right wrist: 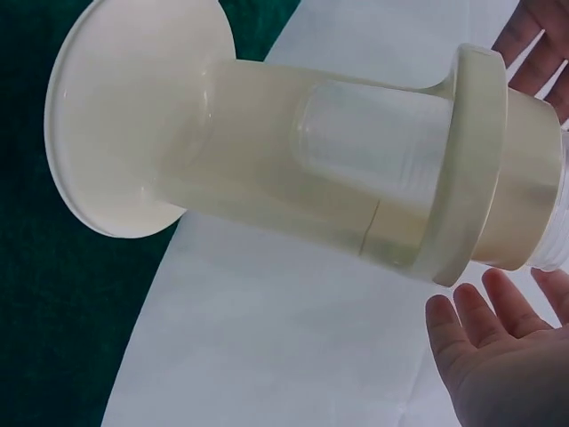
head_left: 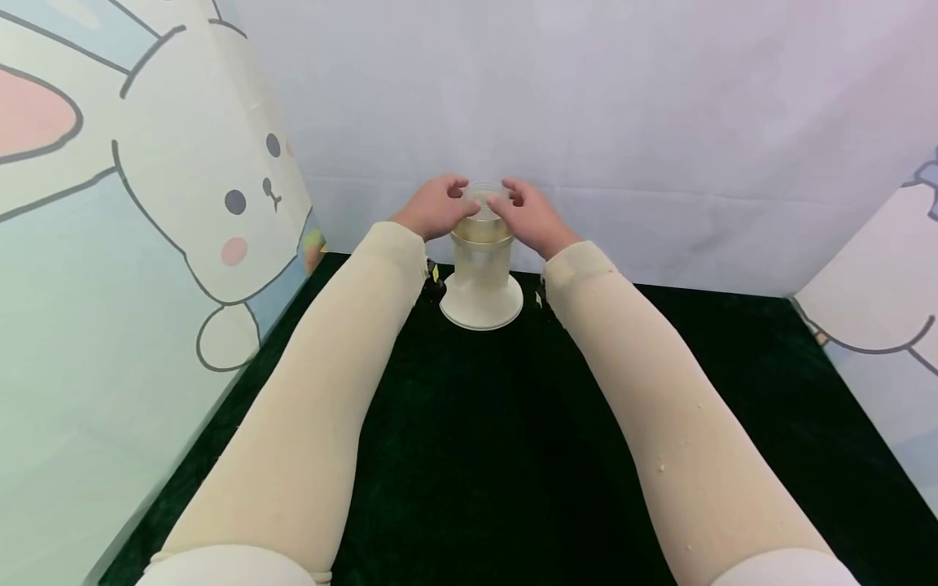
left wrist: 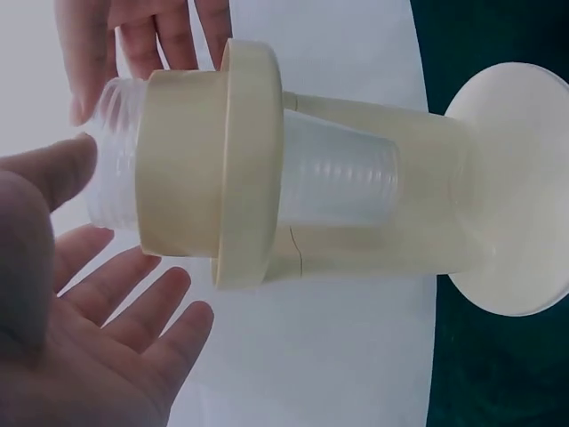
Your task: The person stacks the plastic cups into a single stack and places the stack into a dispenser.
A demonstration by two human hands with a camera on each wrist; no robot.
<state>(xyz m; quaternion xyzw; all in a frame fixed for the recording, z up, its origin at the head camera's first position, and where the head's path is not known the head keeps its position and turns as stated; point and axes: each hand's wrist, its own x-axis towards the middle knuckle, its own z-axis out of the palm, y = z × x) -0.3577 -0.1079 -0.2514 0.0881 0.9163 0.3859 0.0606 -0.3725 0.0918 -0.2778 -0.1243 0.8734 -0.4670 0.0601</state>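
A cream cylindrical stand (head_left: 481, 301) with a wide round foot stands upright at the far side of the table. A clear plastic cup (head_left: 485, 195) sits in its top, the upper part rising above the cream collar (left wrist: 182, 165). The cup's ribbed lower part shows within the stand's body in both wrist views. My left hand (head_left: 438, 207) is at the left of the cup, its thumb right at the cup's upper end and its fingers spread beside the collar. On the opposite side is my right hand (head_left: 533, 216), fingers extended and slightly bent around the cup.
Dark green cloth (head_left: 454, 456) covers the table. A pale cloth backdrop (head_left: 623, 122) hangs close behind the stand. Printed cartoon panels (head_left: 176, 203) stand along the left and right sides. A thin dark line (right wrist: 369, 227) runs across the stand's body below the collar.
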